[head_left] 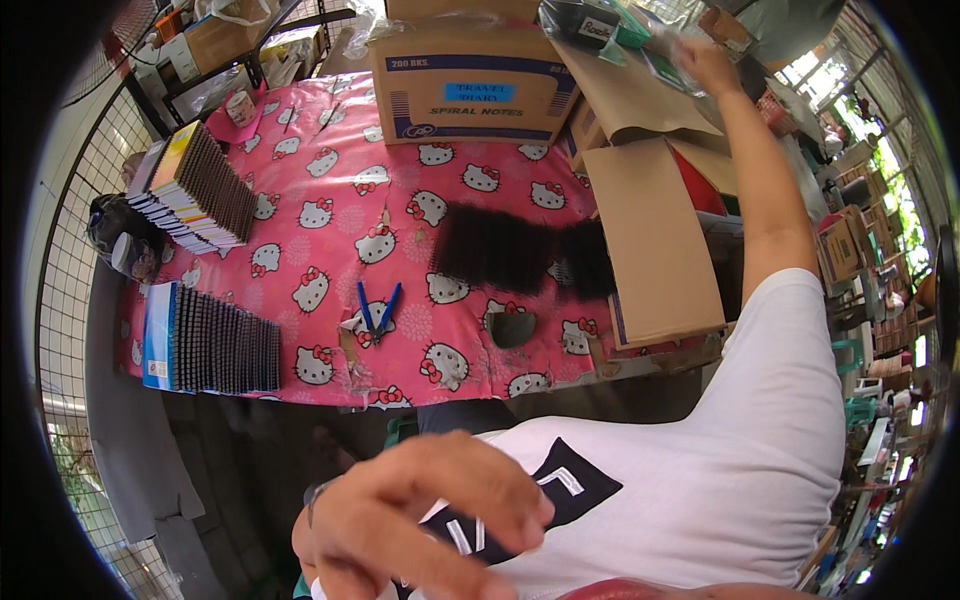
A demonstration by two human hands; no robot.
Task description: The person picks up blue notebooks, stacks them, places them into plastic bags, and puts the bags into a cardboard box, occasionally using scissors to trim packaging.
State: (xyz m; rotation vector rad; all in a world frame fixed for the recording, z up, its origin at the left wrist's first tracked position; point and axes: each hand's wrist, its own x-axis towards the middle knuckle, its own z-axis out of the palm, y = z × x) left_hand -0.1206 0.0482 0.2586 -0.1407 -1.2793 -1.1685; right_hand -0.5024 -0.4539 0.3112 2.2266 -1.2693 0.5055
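My left hand (430, 510) is raised close in front of my white shirt, fingers bent and apart, with nothing visible between them. Far to the right, my outstretched right arm ends in my right hand (706, 66), up beside a green container (632, 30) and some clear plastic. That hand is smeared, so whether it grips anything is hidden. Two dark bundles that look like black binding coils (495, 248) lie blurred on the pink patterned table cover (310, 250). Blue-handled pliers (378, 312) rest with their handles spread, left of a small dark grey piece (512, 329).
Spiral notebooks stand in two stacks at the left, one yellow-edged (205, 190), one blue-covered (215, 340). A large cardboard carton (475, 90) is at the back. An opened carton (655, 245) borders the right side. A tape roll (240, 108) sits back left.
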